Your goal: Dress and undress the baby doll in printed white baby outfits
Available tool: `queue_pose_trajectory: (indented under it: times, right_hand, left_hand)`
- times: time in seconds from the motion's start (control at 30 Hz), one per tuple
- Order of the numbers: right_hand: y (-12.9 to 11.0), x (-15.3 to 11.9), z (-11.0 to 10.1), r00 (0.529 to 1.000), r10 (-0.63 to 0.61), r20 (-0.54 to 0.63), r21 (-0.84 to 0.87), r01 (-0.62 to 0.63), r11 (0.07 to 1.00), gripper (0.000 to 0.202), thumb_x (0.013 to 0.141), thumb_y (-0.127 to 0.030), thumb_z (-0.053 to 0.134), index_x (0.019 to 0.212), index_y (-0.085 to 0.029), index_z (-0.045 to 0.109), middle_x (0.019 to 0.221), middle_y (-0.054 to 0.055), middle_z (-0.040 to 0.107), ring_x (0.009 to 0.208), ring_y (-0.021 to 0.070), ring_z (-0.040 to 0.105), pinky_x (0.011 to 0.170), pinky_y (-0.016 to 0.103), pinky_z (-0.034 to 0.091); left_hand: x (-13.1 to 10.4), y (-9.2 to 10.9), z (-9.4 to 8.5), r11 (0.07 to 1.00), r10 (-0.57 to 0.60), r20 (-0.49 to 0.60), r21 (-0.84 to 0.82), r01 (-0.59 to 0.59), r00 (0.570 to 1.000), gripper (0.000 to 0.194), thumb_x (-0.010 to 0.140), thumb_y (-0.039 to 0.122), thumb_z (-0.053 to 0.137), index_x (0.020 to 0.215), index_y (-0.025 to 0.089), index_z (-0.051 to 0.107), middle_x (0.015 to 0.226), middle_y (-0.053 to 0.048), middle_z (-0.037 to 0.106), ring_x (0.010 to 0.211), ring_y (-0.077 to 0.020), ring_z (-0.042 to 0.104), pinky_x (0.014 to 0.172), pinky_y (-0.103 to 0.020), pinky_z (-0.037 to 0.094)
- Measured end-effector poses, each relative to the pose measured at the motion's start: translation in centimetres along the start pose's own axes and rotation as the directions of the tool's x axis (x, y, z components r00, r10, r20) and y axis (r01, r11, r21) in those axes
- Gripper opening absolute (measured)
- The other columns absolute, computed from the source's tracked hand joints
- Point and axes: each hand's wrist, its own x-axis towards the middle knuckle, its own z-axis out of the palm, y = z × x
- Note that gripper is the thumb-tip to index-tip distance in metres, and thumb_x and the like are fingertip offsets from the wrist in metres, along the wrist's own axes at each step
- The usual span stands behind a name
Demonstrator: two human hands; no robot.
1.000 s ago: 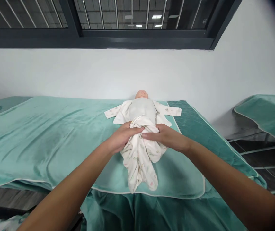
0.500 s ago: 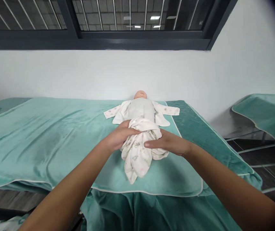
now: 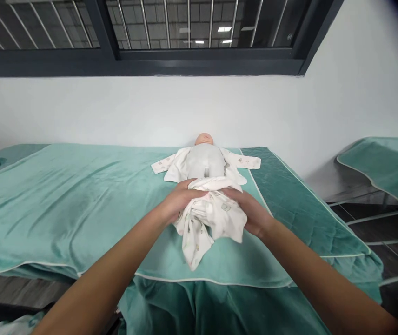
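Observation:
A baby doll (image 3: 204,158) lies on its back on the bed, head toward the wall. Under it a white baby jacket (image 3: 173,173) is spread open, printed sleeves out to both sides. White printed cloth that looks like baby pants (image 3: 216,209) is bunched at the doll's lower end, its rolled upper edge toward the doll and two loose parts hanging down. My left hand (image 3: 181,197) grips the left side of this edge, thumb on top. On the right side, my right hand (image 3: 249,209) holds it with fingers partly hidden in the fabric. The doll's legs are hidden.
Green sheets (image 3: 63,195) with pale piping cover the bed, wrinkled on the left. A white wall (image 3: 132,111) and a dark-framed barred window (image 3: 202,63) stand behind. To the right are a metal rack (image 3: 376,216) and another green cloth (image 3: 387,163).
The right thumb has gone from on top of the cloth to under its folds. The bunched pants are opened wider, and their right part now fans out. More of the doll's lower body shows.

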Motion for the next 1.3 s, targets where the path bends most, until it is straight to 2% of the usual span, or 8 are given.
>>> queue_pose_trajectory:
  times: [0.13, 0.27, 0.37, 0.43, 0.77, 0.93, 1.07, 1.3]
  right_hand:
    - [2.8, -0.7, -1.3, 0.997, 0.046, -0.064, -0.092, -0.052, 0.994, 0.046, 0.074, -0.041, 0.078, 0.114, -0.019, 0.071, 0.114, 0.010, 0.074, 0.100, 0.0286, 0.070, 0.087, 0.039, 0.055]
    - [5.5, -0.8, -3.0, 0.967, 0.028, -0.254, -0.192, -0.078, 0.978, 0.052, 0.073, -0.043, 0.079, 0.118, -0.018, 0.069, 0.110, 0.010, 0.075, 0.100, 0.0302, 0.071, 0.086, 0.041, 0.056]
    - [7.0, -0.5, -4.1, 0.941, -0.044, -0.336, -0.286, -0.058, 0.956, 0.052, 0.073, -0.042, 0.079, 0.119, -0.020, 0.068, 0.116, 0.008, 0.074, 0.107, 0.0315, 0.068, 0.089, 0.043, 0.055]
    - [7.6, -0.4, -4.8, 0.940, -0.087, -0.331, -0.344, -0.034, 0.939, 0.051, 0.074, -0.042, 0.077, 0.119, -0.022, 0.068, 0.120, 0.007, 0.072, 0.113, 0.0320, 0.066, 0.094, 0.045, 0.053]
    - [7.7, -1.4, -4.5, 0.924, -0.218, -0.314, -0.667, -0.052, 0.743, 0.039, 0.083, -0.050, 0.066, 0.114, -0.026, 0.071, 0.123, 0.008, 0.070, 0.120, 0.0357, 0.059, 0.106, 0.052, 0.040]
    - [8.1, -1.5, -4.4, 0.908, -0.283, -0.310, -0.670, 0.003, 0.743, 0.040, 0.086, -0.049, 0.061, 0.115, -0.024, 0.070, 0.123, 0.007, 0.070, 0.120, 0.0316, 0.060, 0.106, 0.046, 0.043]
    - [8.8, -1.2, -4.8, 0.901, -0.247, -0.357, -0.562, 0.005, 0.827, 0.044, 0.085, -0.048, 0.061, 0.119, -0.021, 0.069, 0.120, 0.007, 0.072, 0.117, 0.0296, 0.063, 0.102, 0.042, 0.046]
    - [7.8, -1.7, -4.1, 0.945, -0.108, -0.309, -0.099, 0.081, 0.992, 0.048, 0.081, -0.048, 0.068, 0.121, -0.020, 0.067, 0.115, 0.009, 0.074, 0.107, 0.0304, 0.068, 0.092, 0.042, 0.053]
  left_hand:
    - [1.6, -0.5, -0.6, 0.944, 0.069, -0.110, 0.330, -0.029, 0.992, 0.032, 0.070, 0.037, 0.074, 0.093, 0.017, 0.065, 0.093, -0.004, 0.071, 0.087, -0.0236, 0.065, 0.069, -0.029, 0.046]
    - [2.9, -1.0, -0.5, 0.654, 0.134, -0.024, 0.753, -0.070, 0.991, 0.018, 0.075, 0.036, 0.062, 0.074, 0.018, 0.061, 0.082, -0.003, 0.069, 0.080, -0.0229, 0.061, 0.065, -0.028, 0.040]
    - [3.0, -0.9, 0.3, 0.471, 0.120, 0.053, 0.876, -0.104, 0.991, 0.020, 0.079, 0.036, 0.056, 0.071, 0.019, 0.062, 0.077, -0.005, 0.069, 0.074, -0.0219, 0.060, 0.062, -0.029, 0.036]
    - [2.6, -0.6, 0.8, 0.433, 0.082, 0.067, 0.896, -0.096, 0.994, 0.018, 0.079, 0.035, 0.057, 0.072, 0.019, 0.063, 0.079, -0.006, 0.070, 0.074, -0.0219, 0.061, 0.061, -0.028, 0.036]
    - [1.6, 0.6, 1.4, 0.530, -0.084, 0.150, 0.844, -0.083, 0.985, 0.025, 0.072, 0.033, 0.066, 0.093, 0.021, 0.072, 0.098, -0.007, 0.075, 0.092, -0.0270, 0.066, 0.073, -0.029, 0.045]
    - [1.3, 0.3, 0.8, 0.668, -0.117, 0.152, 0.743, -0.036, 0.981, 0.029, 0.074, 0.038, 0.064, 0.095, 0.019, 0.069, 0.102, -0.005, 0.074, 0.098, -0.0280, 0.066, 0.074, -0.030, 0.046]
    - [1.0, -0.1, 0.8, 0.756, -0.133, 0.139, 0.654, 0.010, 0.981, 0.032, 0.073, 0.038, 0.068, 0.099, 0.019, 0.070, 0.103, -0.004, 0.074, 0.100, -0.0284, 0.065, 0.077, -0.031, 0.046]
    - [0.4, -0.2, 1.4, 0.951, -0.194, 0.220, 0.283, 0.127, 0.956, 0.050, 0.069, 0.041, 0.080, 0.114, 0.021, 0.069, 0.119, -0.007, 0.070, 0.110, -0.0262, 0.064, 0.089, -0.033, 0.049]
